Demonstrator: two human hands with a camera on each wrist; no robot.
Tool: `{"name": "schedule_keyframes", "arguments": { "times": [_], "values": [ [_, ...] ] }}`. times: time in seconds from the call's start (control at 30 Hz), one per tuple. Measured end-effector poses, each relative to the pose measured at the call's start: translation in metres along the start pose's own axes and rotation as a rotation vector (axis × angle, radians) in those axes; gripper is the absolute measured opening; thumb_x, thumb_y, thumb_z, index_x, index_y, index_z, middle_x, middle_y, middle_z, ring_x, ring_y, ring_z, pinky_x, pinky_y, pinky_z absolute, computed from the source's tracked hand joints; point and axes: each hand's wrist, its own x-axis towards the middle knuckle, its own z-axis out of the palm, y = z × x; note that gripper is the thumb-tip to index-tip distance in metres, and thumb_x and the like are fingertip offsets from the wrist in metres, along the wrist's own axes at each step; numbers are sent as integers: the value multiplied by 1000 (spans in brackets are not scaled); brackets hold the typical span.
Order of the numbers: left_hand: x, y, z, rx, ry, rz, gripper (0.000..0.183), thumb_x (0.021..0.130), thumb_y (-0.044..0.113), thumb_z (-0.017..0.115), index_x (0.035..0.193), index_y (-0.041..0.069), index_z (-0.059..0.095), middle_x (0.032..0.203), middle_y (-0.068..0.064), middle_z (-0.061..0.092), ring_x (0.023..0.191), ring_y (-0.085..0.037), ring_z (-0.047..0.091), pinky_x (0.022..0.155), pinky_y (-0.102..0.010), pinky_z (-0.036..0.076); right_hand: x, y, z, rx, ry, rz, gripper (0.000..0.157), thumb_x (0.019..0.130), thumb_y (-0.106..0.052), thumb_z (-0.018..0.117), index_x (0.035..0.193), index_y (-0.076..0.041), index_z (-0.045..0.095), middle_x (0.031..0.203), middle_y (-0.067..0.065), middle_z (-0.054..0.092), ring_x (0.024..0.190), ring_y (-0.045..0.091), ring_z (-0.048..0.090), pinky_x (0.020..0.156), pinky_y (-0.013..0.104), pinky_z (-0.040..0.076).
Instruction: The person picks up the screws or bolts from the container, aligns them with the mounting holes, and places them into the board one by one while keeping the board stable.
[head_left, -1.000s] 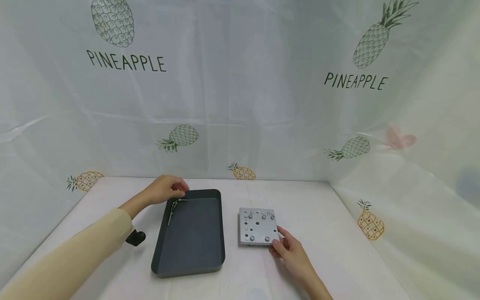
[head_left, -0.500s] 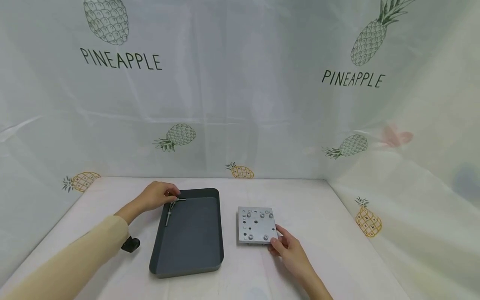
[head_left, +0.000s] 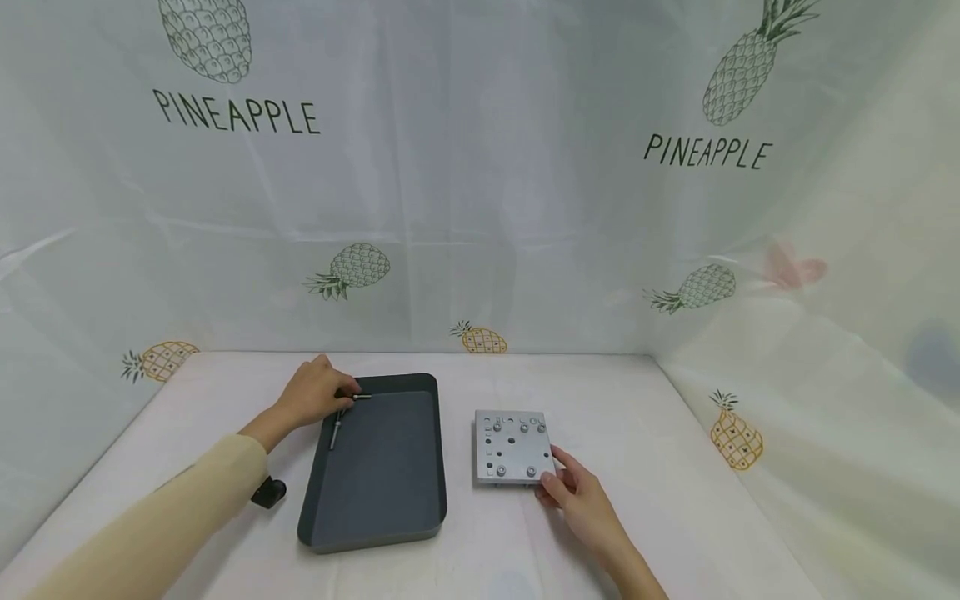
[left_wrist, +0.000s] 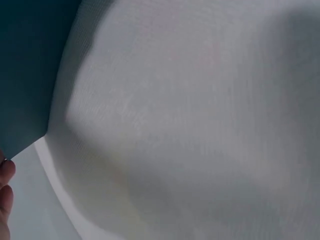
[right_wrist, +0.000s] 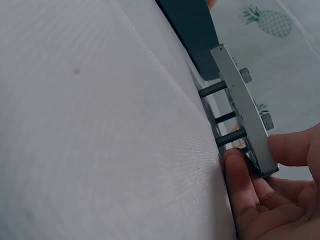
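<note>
My right hand (head_left: 588,504) grips the near right corner of a square metal plate (head_left: 525,457), thumb on top and fingers underneath. Several bolts stand through its holes, heads up. In the right wrist view their threaded shanks (right_wrist: 231,137) stick out below the plate (right_wrist: 245,112). My left hand (head_left: 311,396) reaches over the far left corner of a dark grey tray (head_left: 375,483), fingertips down at loose bolts (head_left: 335,433) lying there. I cannot tell whether it pinches one. Only its fingertips (left_wrist: 6,172) show in the left wrist view, beside the tray.
A white cloth (head_left: 637,433) covers the table, and a pineapple-print curtain (head_left: 517,208) hangs behind and along the sides. A small black object (head_left: 269,492) shows beneath the left sleeve (head_left: 187,508), left of the tray.
My left hand has come down from above the tray's far rim to the bolts in the corner, covering part of them. My right hand keeps its grip on the plate.
</note>
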Motion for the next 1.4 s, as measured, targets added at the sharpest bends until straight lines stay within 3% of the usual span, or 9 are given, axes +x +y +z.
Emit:
{"name": "schedule_keyframes", "arguments": {
  "times": [0.33, 0.83, 1.07, 1.4],
  "values": [
    [1, 3, 9, -5, 54, -20, 15, 81, 19, 93, 90, 20, 81, 81, 9, 74, 83, -19, 45, 74, -41, 35, 0, 0, 0, 6, -3, -16, 57, 107, -9, 62, 160, 0, 43, 108, 12, 73, 94, 21, 73, 84, 28, 61],
    [0, 7, 6, 20, 45, 3, 8, 88, 18, 88, 90, 22, 81, 77, 12, 70, 84, -19, 45, 73, -40, 34, -2, -1, -2, 19, -1, -13, 57, 108, -9, 61, 160, 2, 41, 108, 13, 73, 94, 21, 72, 84, 29, 61],
    [2, 11, -5, 1, 85, 27, 5, 92, 20, 85, 96, 22, 82, 80, 11, 71, 89, -21, 50, 76, -44, 39, -2, 0, -3, 28, -4, -18, 57, 107, -9, 62, 160, 0, 42, 107, 13, 72, 94, 22, 72, 84, 29, 61],
    [11, 23, -18, -77, 64, -2, 10, 95, 19, 82, 104, 18, 82, 92, 4, 78, 87, -17, 50, 76, -40, 44, -1, 0, -2, 26, -11, -24, 57, 107, -9, 61, 160, 1, 41, 110, 14, 72, 95, 21, 72, 84, 28, 61]
  ]
}}
